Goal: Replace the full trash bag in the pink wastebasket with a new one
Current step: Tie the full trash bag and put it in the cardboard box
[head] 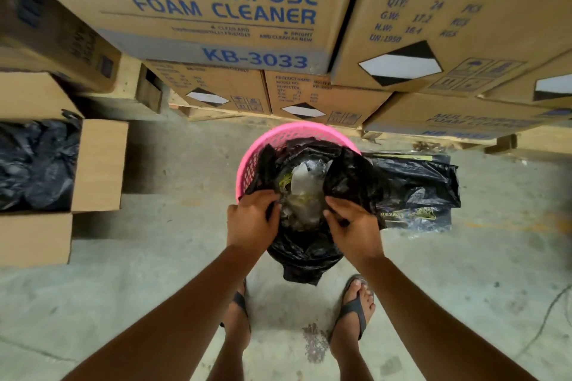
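Observation:
A pink lattice wastebasket (280, 134) stands on the concrete floor in front of me. A black trash bag (305, 249) lines it, with clear plastic rubbish (305, 182) showing in its open mouth. My left hand (252, 219) grips the bag's near left edge. My right hand (353, 226) grips the near right edge. The bag's near side hangs down over the basket's front, hiding that part of the rim. A pack of new black trash bags (414, 192) lies flat on the floor just right of the basket.
Stacked cardboard cartons (216, 3) of foam cleaner on wooden pallets wall off the far side. An open cardboard box (99, 164) holding black bags sits at the left. My sandalled feet (356, 306) stand just behind the basket on the concrete floor (154, 281).

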Motion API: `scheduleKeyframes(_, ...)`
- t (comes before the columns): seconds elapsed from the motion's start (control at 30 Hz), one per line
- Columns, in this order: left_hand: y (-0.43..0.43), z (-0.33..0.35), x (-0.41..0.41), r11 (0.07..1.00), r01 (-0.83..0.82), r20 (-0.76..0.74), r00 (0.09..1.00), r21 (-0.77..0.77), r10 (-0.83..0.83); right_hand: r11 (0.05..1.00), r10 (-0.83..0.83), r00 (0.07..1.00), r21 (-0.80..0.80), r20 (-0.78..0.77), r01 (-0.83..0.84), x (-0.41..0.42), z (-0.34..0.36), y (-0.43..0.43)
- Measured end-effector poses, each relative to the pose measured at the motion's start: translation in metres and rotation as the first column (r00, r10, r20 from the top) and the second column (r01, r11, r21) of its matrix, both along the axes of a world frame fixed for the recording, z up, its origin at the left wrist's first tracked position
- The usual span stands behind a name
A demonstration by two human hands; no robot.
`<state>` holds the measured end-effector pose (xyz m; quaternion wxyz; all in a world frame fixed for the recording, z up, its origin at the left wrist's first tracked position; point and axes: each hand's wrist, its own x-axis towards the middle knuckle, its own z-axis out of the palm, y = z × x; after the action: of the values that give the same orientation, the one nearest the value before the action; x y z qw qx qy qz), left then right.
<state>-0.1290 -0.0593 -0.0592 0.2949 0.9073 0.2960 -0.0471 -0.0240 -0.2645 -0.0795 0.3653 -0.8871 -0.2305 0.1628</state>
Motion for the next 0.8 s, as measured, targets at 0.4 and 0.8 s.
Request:
scheduleKeyframes(0.4, 0.032, -0.008, 0.012, 0.875, -0.476, -0.174, 0.872, -0.083, 0.458, 0.799, -0.6, 0.792, -0.147, -0.113, 0.583, 0.031, -0.011, -0.037)
scheduleKeyframes(0.8, -0.015, 0.066, 0.023, 0.76, -0.38, 0.172, 0.828, -0.527, 0.534, 0.874, -0.316, 0.876, 0.247, -0.364, 0.418, 0.036, 0.084, -0.005)
